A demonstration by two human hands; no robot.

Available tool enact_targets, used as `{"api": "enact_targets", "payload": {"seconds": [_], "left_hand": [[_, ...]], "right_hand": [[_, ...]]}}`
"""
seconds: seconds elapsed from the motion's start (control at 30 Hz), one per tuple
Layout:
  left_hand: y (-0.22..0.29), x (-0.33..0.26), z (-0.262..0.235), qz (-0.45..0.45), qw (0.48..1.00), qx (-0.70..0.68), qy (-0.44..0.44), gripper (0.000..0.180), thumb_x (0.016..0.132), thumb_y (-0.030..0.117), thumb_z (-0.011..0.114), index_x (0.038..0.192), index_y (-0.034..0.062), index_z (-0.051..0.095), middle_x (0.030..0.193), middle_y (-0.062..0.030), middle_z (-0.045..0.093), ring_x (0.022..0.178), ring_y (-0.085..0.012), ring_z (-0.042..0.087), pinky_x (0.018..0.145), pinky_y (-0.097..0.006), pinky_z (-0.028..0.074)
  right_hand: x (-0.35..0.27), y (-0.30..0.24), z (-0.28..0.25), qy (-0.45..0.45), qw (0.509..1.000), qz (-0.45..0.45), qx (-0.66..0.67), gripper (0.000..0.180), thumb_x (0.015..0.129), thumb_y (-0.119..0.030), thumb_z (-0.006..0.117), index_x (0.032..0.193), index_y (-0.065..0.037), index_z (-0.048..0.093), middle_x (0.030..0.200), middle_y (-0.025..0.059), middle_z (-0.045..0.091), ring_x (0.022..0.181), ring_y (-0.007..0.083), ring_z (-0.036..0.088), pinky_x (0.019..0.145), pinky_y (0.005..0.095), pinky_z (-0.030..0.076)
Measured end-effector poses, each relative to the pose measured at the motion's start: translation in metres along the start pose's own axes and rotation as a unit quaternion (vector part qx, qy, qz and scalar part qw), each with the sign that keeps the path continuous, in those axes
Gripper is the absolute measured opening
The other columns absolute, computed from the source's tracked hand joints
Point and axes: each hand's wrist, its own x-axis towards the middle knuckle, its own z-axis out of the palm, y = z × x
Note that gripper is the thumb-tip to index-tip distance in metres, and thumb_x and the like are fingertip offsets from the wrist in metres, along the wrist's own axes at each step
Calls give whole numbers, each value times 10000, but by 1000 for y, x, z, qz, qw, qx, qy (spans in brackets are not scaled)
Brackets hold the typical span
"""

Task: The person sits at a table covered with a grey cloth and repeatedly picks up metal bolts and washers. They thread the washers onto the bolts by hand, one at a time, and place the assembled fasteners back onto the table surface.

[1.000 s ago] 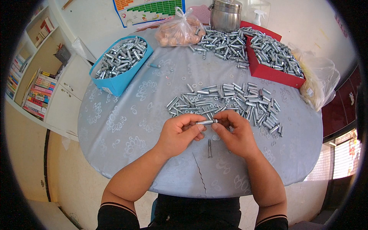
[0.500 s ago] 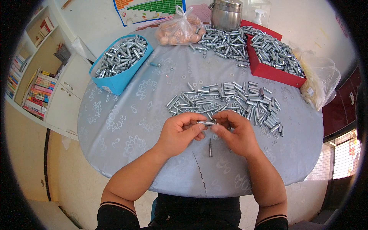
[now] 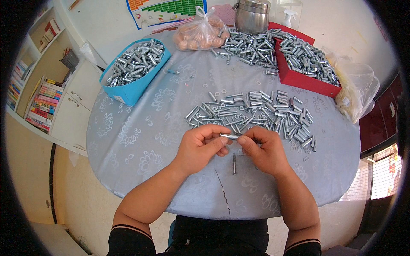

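Print on the wall chart [image 3: 168, 13] and book spines [image 3: 43, 104] is too small to read.

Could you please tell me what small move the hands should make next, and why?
Perhaps the right hand should gently turn its end of the metal piece while the left hand steadies the other, since the piece spans both hands, with thumb and fingers at each end.

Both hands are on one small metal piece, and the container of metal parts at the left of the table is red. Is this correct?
Not the colour: the container of metal parts at the left of the table is blue, as the head view shows. The left hand and right hand are both on one small metal piece.
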Motion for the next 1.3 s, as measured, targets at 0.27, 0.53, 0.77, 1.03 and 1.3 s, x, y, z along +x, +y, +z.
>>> {"api": "enact_targets", "payload": {"seconds": [0.27,0.53,0.77,1.03,1.3], "left_hand": [[0,0,0,4,1000,-7,-1,227,922,59,603,1134,-23,615,908,-112,687,745,-147,668,660,-275,559],[1,1,0,0,1000,-14,2,225,920,65,608,1129,-20,617,901,-109,687,734,-151,670,652,-281,562],[1,1,-1,-5,999,-45,6,223,916,62,611,1124,-19,619,906,-111,688,729,-155,671,646,-289,569],[2,1,-2,1,999,-42,4,221,916,59,609,1122,-22,618,917,-117,688,725,-156,672,645,-286,570],[3,1,-1,3,999,-50,3,220,916,60,608,1119,-23,620,912,-121,687,721,-154,670,639,-283,567]], "right_hand": [[0,0,3,60,998,-31,19,202,820,-109,742,928,14,625,786,50,627,708,96,573,648,258,486],[2,-1,5,69,995,-74,17,201,794,-105,768,906,6,643,794,51,633,712,106,587,656,266,498],[2,-1,6,52,996,-63,41,165,819,-112,744,894,1,650,761,56,628,683,108,588,617,265,485],[3,0,11,91,989,-75,93,151,849,-122,712,869,5,632,751,51,619,680,109,583,626,263,485],[3,9,7,82,992,-82,45,186,850,-129,713,944,9,631,772,51,626,713,115,591,661,266,494]]}}
